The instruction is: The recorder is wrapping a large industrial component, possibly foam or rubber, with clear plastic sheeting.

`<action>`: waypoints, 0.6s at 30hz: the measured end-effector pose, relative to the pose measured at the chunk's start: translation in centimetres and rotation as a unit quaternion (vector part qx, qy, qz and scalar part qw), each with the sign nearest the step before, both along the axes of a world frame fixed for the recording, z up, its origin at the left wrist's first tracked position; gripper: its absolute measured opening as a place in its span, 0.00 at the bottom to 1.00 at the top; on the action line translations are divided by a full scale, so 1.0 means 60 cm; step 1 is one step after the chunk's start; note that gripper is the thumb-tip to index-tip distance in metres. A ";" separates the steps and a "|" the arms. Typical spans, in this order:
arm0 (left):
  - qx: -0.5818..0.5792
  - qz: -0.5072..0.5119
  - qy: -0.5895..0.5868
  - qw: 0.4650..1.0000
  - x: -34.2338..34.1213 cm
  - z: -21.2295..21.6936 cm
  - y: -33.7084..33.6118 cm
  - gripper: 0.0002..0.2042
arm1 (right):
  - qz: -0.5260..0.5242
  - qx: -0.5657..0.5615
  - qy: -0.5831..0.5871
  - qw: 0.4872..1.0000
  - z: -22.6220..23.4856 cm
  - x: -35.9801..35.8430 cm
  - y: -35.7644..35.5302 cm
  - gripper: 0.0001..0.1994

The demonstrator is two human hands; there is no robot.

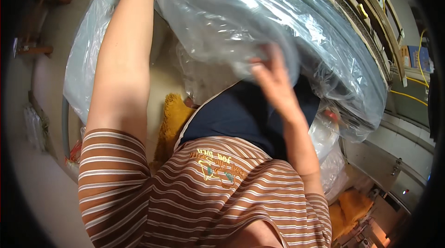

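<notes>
A big clear plastic bag [241, 16] is held up in front of me, with a large dark grey curved thing inside it. My right hand [274, 81] is raised against the bag's lower fold. Its fingers are stretched upward and blurred, so I cannot tell if they grip the film. My left forearm [123, 58] reaches up along the bag's left side, and that hand is hidden past the top edge behind the plastic. Below are my brown striped shirt [204, 192] and dark blue trousers [241, 113].
More clear plastic [83, 62] lies on the pale floor at left. A yellow fuzzy cloth [172, 118] sits by my leg, another orange one [354, 204] at lower right. Wooden racking [366, 12] with yellow cables [408, 95] runs along the right.
</notes>
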State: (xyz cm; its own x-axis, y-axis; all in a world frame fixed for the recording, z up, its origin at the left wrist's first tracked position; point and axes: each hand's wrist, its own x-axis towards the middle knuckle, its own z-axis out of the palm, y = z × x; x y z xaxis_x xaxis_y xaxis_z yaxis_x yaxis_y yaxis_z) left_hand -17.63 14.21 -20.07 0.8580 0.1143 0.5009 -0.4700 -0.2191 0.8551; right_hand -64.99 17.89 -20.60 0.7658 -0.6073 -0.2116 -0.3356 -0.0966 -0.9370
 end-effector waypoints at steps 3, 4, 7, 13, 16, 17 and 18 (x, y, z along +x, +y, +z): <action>0.018 -0.009 -0.004 1.000 0.018 -0.021 0.007 0.14 | -0.121 0.017 -0.008 0.993 0.016 -0.079 -0.035 0.28; 0.015 -0.008 -0.019 1.000 0.021 -0.016 0.001 0.14 | -0.104 -0.162 0.046 0.980 0.002 -0.097 -0.042 0.20; 0.024 -0.008 -0.023 0.999 0.021 -0.017 -0.002 0.14 | -0.043 -0.026 0.067 0.997 0.020 -0.104 -0.023 0.10; -0.041 -0.042 -0.014 0.998 -0.017 0.003 -0.007 0.12 | 0.319 -0.055 0.162 0.932 -0.058 0.071 0.044 0.34; -0.030 0.006 0.011 0.999 -0.026 0.013 -0.003 0.13 | 0.301 -0.209 0.340 0.866 -0.125 0.159 0.014 0.40; -0.027 0.011 0.011 1.000 -0.028 0.011 -0.002 0.13 | 0.307 -0.209 0.338 0.865 -0.151 0.168 0.005 0.40; -0.044 0.019 0.001 0.999 -0.030 0.012 -0.005 0.13 | 0.226 -0.168 0.324 0.903 -0.183 0.172 -0.001 0.41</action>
